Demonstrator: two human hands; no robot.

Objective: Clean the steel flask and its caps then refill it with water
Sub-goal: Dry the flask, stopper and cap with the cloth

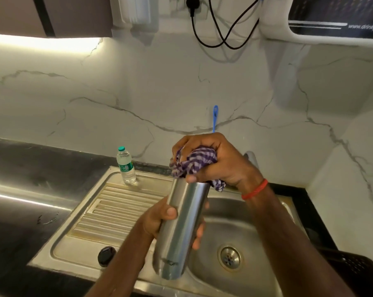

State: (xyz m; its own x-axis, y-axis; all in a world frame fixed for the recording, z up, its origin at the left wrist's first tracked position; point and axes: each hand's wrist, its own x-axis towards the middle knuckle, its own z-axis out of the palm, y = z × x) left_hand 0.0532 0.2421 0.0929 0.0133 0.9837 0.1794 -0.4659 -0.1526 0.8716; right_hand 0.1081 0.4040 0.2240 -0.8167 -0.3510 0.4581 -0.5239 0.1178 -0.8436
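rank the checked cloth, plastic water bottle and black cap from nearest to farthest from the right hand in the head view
1. Checked cloth: bunched in the right hand's grip.
2. Plastic water bottle: off to its left, at the back of the drainboard.
3. Black cap: farthest, at the drainboard's front left.

The only view comes from a wide-angle camera on the person's head, facing forward and down across the sink (pixel 248 226) toward the marble wall (pixel 159 93) at 12 o'clock. It sits near the work. Both forearms enter from 6 o'clock, the left hand (pixel 159 219) gripping the steel flask (pixel 184 230) and the right hand (pixel 222 163) clutching the cloth (pixel 194 161) fill the centre, and the dark counter (pixel 20 163) lies out at 9 o'clock.
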